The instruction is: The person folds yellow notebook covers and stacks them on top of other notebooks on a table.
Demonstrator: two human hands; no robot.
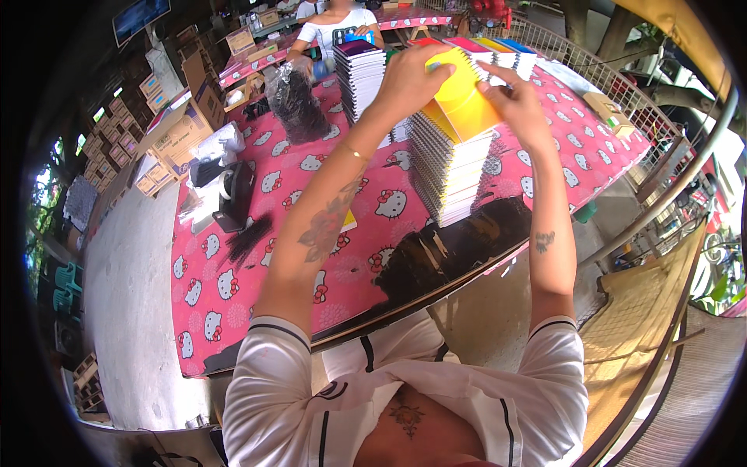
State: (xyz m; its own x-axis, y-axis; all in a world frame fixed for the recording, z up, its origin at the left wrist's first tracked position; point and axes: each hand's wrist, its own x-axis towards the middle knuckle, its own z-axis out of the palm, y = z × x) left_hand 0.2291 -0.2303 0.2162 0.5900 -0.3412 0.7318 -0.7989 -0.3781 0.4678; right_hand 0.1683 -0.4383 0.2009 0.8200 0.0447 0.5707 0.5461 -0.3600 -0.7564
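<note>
A tall stack of spiral notebooks [453, 175] stands near the table's front edge, white page edges and wire bindings showing. At its top is a yellow spiral notebook [467, 100], slightly tilted. My left hand [410, 78] grips its left side, thumb over the cover and fingers bent around the far edge. On the opposite side, my right hand [515, 103] pinches the right edge near the coil between thumb and fingers. Just left of my left hand rises another notebook stack [358, 78] with a dark cover. Part of a yellow item [349, 222] shows beside my left forearm.
The table [257, 257] has a pink patterned cover, worn black along its front edge. On it are a black plastic bag [294, 105], a tape dispenser [233, 194], black strips [250, 240] and further notebooks [510, 54]. Cardboard boxes [183, 132] stand left; a person [336, 31] sits across.
</note>
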